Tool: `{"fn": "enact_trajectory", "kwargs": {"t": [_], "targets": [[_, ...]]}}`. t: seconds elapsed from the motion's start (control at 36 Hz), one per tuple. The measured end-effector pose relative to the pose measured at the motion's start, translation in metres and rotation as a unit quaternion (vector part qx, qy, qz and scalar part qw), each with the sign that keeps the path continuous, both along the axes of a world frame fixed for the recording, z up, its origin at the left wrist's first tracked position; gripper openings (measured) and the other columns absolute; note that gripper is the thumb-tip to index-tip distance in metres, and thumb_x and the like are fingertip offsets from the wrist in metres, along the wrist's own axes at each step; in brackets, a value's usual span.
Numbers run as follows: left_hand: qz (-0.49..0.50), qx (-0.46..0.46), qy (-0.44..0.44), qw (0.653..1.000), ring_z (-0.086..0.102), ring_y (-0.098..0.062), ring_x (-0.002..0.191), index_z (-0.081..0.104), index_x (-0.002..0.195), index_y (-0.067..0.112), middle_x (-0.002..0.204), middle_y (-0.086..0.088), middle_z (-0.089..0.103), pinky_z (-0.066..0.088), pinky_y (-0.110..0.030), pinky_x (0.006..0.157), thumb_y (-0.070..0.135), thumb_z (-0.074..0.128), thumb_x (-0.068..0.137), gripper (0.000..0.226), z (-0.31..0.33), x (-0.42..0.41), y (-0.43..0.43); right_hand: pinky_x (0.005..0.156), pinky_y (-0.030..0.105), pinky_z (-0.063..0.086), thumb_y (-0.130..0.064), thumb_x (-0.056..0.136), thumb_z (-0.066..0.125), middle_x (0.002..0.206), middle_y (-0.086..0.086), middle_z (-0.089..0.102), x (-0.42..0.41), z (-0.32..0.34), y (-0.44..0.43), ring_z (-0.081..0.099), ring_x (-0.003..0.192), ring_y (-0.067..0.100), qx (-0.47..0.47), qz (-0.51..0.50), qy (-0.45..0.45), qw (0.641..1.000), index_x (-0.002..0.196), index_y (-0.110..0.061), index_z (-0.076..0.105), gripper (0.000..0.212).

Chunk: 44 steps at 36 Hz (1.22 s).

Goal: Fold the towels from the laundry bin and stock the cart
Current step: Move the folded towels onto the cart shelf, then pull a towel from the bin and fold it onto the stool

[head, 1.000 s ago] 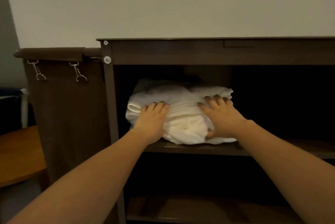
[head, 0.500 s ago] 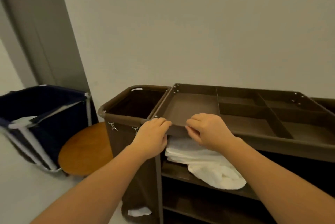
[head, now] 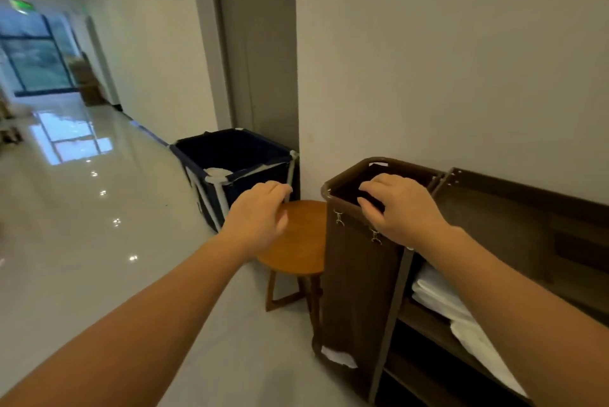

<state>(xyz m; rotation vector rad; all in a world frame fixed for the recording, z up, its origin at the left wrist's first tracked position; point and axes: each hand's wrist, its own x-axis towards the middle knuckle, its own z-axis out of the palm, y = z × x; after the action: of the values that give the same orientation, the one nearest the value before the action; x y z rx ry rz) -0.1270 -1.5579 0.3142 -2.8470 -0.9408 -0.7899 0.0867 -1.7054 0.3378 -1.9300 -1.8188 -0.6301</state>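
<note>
The folded white cloth towels [head: 456, 312] lay flat, long axis along the dark brown cart [head: 527, 205] shelf. Left hand [head: 260, 218] and right hand [head: 403, 210] hovered loosely curled, empty.

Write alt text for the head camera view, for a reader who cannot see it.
Two empty hands with loosely curled fingers reach forward, the left hand over a round wooden stool, the right hand at the cloth bag of a brown cart. Folded white towels lie on the cart's shelf; a navy laundry bin stands beyond the stool.

Left hand [head: 260, 218], right hand [head: 403, 209], both bare, forearms uncovered (down to the frame edge)
</note>
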Motion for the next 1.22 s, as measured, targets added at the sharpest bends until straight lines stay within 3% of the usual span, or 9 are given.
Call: {"fn": "enact_trajectory", "kwargs": {"t": [0.14, 0.33, 0.58, 0.75, 0.92, 1.22], "targets": [[0.046, -0.004, -0.015, 0.999, 0.049, -0.017, 0.123, 0.049, 0.136, 0.020, 0.134, 0.002, 0.054, 0.040, -0.032, 0.102, 0.027, 0.056, 0.092, 0.045, -0.010, -0.053, 0.049, 0.086, 0.027, 0.050, -0.042, 0.096, 0.045, 0.114, -0.004, 0.063, -0.042, -0.008, 0.068, 0.057, 0.102, 0.013, -0.029, 0.018, -0.001, 0.999, 0.126, -0.022, 0.059, 0.039], [0.075, -0.014, -0.008, 0.997, 0.053, -0.020, 0.118, 0.052, 0.134, 0.016, 0.128, -0.001, 0.058, 0.041, -0.033, 0.099, 0.023, 0.057, 0.091, 0.044, -0.018, -0.126, 0.140, 0.091, 0.026, 0.043, -0.038, 0.098, 0.047, 0.123, 0.000, 0.060, -0.107, -0.015, 0.179, 0.054, 0.111, 0.016, -0.056, 0.052, 0.045, 0.996, 0.133, -0.018, 0.054, 0.041], [0.100, -0.044, -0.008, 0.994, 0.050, -0.019, 0.120, 0.050, 0.136, 0.016, 0.131, -0.001, 0.055, 0.038, -0.030, 0.101, 0.022, 0.056, 0.093, 0.043, -0.029, -0.176, 0.246, 0.097, 0.031, 0.044, -0.038, 0.098, 0.045, 0.129, -0.001, 0.056, -0.153, -0.029, 0.303, 0.051, 0.116, 0.017, -0.102, 0.071, 0.068, 0.990, 0.136, -0.020, 0.052, 0.042], [0.122, -0.063, -0.014, 0.990, 0.044, -0.019, 0.128, 0.047, 0.138, 0.018, 0.137, 0.000, 0.051, 0.034, -0.031, 0.106, 0.023, 0.054, 0.095, 0.044, -0.046, -0.175, 0.312, 0.101, 0.032, 0.041, -0.040, 0.099, 0.044, 0.134, -0.001, 0.053, -0.150, -0.039, 0.379, 0.048, 0.121, 0.017, -0.126, 0.069, 0.069, 0.987, 0.139, -0.021, 0.048, 0.044], [0.138, -0.065, -0.015, 0.988, 0.050, -0.021, 0.122, 0.051, 0.135, 0.016, 0.132, -0.001, 0.055, 0.037, -0.031, 0.102, 0.021, 0.057, 0.093, 0.043, -0.064, -0.151, 0.390, 0.105, 0.034, 0.039, -0.040, 0.099, 0.044, 0.135, -0.001, 0.052, -0.123, -0.055, 0.469, 0.047, 0.123, 0.017, -0.129, 0.076, 0.066, 0.986, 0.139, -0.021, 0.047, 0.045], [0.203, -0.112, -0.017, 0.973, 0.046, -0.017, 0.126, 0.045, 0.139, 0.020, 0.138, 0.002, 0.050, 0.034, -0.029, 0.105, 0.025, 0.055, 0.094, 0.047, -0.075, -0.091, 0.540, 0.099, 0.035, 0.043, -0.042, 0.097, 0.047, 0.125, 0.000, 0.057, -0.056, -0.079, 0.646, 0.052, 0.114, 0.019, -0.158, 0.101, 0.091, 0.978, 0.135, -0.020, 0.052, 0.044]]}}
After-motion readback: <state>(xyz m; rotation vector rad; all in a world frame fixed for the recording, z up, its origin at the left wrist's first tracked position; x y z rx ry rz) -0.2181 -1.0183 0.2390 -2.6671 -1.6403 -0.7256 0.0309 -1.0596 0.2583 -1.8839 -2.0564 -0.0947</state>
